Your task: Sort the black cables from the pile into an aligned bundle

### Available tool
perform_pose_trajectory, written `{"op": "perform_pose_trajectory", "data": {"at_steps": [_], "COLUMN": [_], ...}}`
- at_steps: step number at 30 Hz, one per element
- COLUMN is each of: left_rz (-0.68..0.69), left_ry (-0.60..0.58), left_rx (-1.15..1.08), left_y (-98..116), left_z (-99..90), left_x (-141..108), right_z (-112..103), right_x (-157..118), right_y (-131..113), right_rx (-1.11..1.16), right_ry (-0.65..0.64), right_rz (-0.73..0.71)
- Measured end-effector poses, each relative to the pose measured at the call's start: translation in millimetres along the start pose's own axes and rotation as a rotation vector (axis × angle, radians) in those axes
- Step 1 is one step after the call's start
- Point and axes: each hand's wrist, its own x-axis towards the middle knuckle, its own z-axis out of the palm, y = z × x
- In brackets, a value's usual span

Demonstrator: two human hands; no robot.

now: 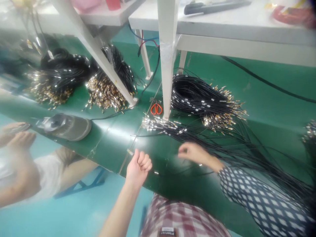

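My left hand [139,164] is closed in a fist, thumb uppermost, over the green worktop. A small pale connector end [130,152] shows beside the thumb, and a thin black cable [170,173] trails off to the right from near the fist. My right hand [195,153], in a patterned sleeve, has its thumb and fingers pinched together; what is between them is too blurred to make out. Just behind it lies a loose bundle of black cables [197,137] with silvery connector ends [158,123]. Orange-handled scissors [156,108] lie beyond my left hand.
Coiled cable bundles with brass-coloured ends lie at the right [195,93] and left [108,92]. A white shelf leg [168,59] stands on the worktop [111,144]. A grey device [67,126] sits at left, near another person's hands [21,140].
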Motion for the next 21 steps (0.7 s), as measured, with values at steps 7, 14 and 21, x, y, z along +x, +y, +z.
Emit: {"op": "perform_pose_trajectory", "data": {"at_steps": [7,14,21], "left_rz": [-0.064,-0.046,0.173], "left_ry": [0.012,-0.022,-0.042], "left_rx": [0.076,0.306,0.396], "left_y": [-13.2,-32.9,-35.4], "left_z": [8.4,32.5,65.5], "left_x": [-0.4,4.2,-8.4], "right_z": [-21.7,-29.4,-23.4], "right_x": [57.1,24.1,-35.0], "right_y": [30.8,17.4,-52.3], "right_rx": [-0.151,0.092,0.936], "right_ry": [0.37,0.453,0.123], "right_rz": [0.154,0.12,-0.077]}}
